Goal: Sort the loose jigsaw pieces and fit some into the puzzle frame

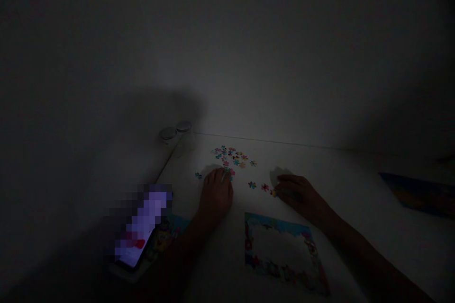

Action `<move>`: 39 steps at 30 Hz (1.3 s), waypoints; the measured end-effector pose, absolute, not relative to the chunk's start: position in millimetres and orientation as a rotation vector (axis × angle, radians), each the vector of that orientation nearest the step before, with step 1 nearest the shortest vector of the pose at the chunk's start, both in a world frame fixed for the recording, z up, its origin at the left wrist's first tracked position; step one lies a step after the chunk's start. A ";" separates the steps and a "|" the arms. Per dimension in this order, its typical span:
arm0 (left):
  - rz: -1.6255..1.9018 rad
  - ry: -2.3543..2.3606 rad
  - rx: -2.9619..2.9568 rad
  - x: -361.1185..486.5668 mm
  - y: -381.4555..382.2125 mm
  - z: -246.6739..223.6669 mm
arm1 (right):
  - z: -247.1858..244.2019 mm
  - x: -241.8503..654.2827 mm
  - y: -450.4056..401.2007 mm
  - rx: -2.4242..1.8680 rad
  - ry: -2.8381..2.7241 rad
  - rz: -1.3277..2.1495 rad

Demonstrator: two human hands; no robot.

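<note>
Phone (pixel 148 222), lit, near left. Left hand (pixel 216 194), fingertips at the near side of scattered puzzle pieces (pixel 236 162), far centre of the table (pixel 341 175); grip cannot be told. Pieces: likely light, stiff, thin; best pinched by opposite edges. Puzzle border (pixel 280 224), near, centre-right; probably comes apart if lifted one-sided. Right hand (pixel 297 191), fingers curled beside the row's end piece (pixel 273 193); whether gripped, cannot tell.
</note>
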State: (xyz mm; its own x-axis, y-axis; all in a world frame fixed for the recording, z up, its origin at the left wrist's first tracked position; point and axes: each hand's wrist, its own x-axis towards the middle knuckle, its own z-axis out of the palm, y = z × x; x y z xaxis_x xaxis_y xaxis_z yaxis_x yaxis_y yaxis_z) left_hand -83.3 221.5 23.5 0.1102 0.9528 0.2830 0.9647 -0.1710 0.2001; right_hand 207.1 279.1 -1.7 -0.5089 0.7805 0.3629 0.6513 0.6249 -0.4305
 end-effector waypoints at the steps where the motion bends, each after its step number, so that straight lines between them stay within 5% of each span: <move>1: -0.552 -1.996 -2.332 -82.6 222.0 22.7 | -2.3 207.5 279.2 -1.122 -2.318 0.318; 39: -0.586 -1.949 -2.448 -81.7 225.8 23.6 | 2.9 204.4 282.6 -1.141 -2.275 0.335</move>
